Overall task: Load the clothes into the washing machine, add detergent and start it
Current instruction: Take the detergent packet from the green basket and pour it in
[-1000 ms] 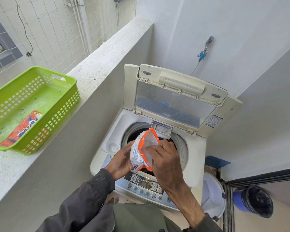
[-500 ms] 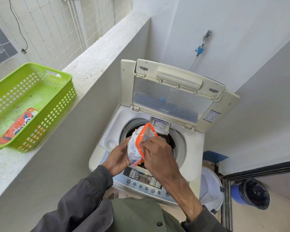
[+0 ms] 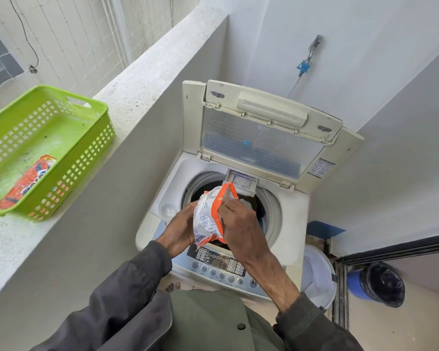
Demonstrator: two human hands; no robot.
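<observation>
A white top-loading washing machine (image 3: 292, 211) stands with its lid (image 3: 264, 138) raised. Dark clothes (image 3: 260, 209) lie in the drum. Over the drum opening I hold an orange and white detergent pouch (image 3: 208, 214), its open mouth tipped toward the small detergent drawer (image 3: 241, 179) at the back of the opening. My left hand (image 3: 180, 228) grips the pouch's lower left side. My right hand (image 3: 238, 224) pinches the pouch's orange right edge near its top. The control panel (image 3: 221, 264) lies below my hands.
A green plastic basket (image 3: 86, 138) on the concrete ledge at left holds another orange detergent pouch (image 3: 27, 182). A white laundry basket (image 3: 319, 277) stands right of the machine, a blue bin (image 3: 376, 283) further right. A tap (image 3: 312, 50) is on the wall.
The pouch has tilted a little further toward the detergent drawer, with both hands keeping their hold. The camera has shifted slightly.
</observation>
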